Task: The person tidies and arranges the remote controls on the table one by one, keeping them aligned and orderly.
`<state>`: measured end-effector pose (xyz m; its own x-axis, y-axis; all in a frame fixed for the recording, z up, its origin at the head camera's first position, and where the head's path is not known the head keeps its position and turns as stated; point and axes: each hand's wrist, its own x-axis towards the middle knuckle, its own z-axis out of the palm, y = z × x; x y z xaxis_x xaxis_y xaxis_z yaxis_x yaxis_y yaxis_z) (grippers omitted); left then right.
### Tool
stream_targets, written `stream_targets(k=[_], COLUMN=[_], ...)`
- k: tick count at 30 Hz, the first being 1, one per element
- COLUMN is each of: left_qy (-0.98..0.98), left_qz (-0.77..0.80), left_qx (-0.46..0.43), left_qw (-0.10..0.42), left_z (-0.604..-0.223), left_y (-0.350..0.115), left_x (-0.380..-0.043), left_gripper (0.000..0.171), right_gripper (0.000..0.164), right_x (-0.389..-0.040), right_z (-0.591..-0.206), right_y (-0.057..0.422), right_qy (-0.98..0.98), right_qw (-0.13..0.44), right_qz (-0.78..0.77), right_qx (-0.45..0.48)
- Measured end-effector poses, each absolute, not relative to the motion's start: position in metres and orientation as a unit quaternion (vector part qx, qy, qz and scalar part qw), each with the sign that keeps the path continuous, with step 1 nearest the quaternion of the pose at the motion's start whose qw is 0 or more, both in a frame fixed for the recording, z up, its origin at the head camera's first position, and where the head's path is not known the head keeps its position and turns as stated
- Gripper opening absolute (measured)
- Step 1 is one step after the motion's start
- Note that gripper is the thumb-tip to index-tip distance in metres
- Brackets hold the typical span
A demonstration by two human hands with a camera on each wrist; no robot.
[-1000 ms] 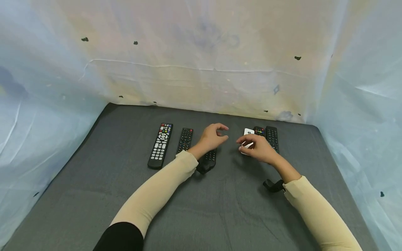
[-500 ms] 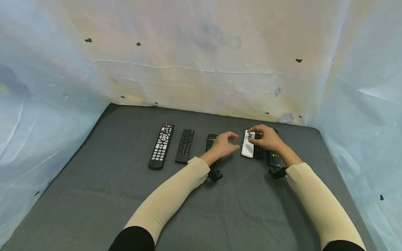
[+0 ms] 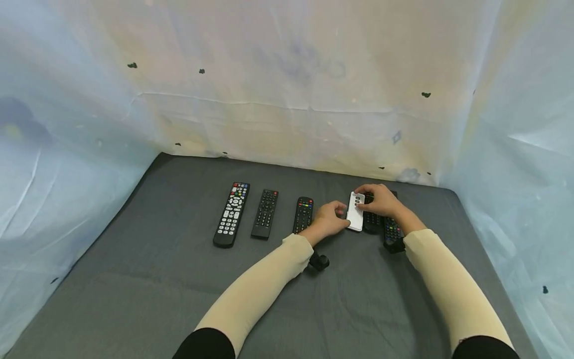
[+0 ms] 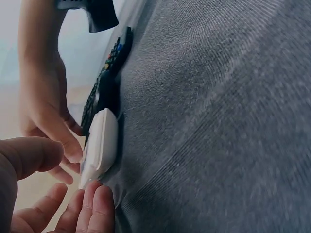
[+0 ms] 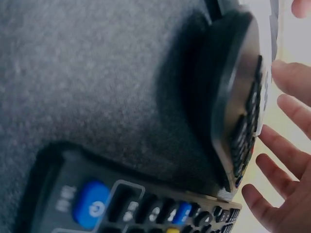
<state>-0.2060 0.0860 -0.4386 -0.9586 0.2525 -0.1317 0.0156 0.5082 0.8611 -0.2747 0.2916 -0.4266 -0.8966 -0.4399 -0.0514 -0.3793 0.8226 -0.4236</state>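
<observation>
A white remote control (image 3: pixel 356 219) lies on the grey cloth, between my two hands. My left hand (image 3: pixel 328 219) is at its left side, thumb close to the lower edge; in the left wrist view its curved fingertips (image 4: pixel 99 201) come up to the remote's near end. My right hand (image 3: pixel 381 200) reaches over from the right, fingers at the remote's top end and thumb at its face. Beneath that hand lies a black remote (image 5: pixel 238 97), right beside the white one. Another black remote (image 3: pixel 392 229) with a blue power button lies under the right wrist, partly hidden.
To the left lie a large black remote (image 3: pixel 231 214) with white buttons, a slim black remote (image 3: pixel 265 213), and a third black remote (image 3: pixel 303 214) partly behind the left wrist. Patterned curtain (image 3: pixel 287 89) walls stand behind and beside the grey table (image 3: pixel 148 259).
Both hands have moved to the white remote: the left hand went right, off the third black remote, and the right hand moved slightly right and up over it. The remotes look unmoved.
</observation>
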Motion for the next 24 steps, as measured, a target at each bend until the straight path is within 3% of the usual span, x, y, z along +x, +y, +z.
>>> stream_targets(k=[24], left_qy=[0.873], left_qz=[0.465], left_qx=[0.082], left_qw=[0.118], left_z=[-0.454], left_y=[0.099], left_x=[-0.212], left_gripper=[0.042], right_gripper=[0.045], right_x=[-0.279], right_z=[-0.433], right_y=[0.293], right_qy=[0.956], right_qw=[0.087], right_qz=[-0.197], right_qx=[-0.201])
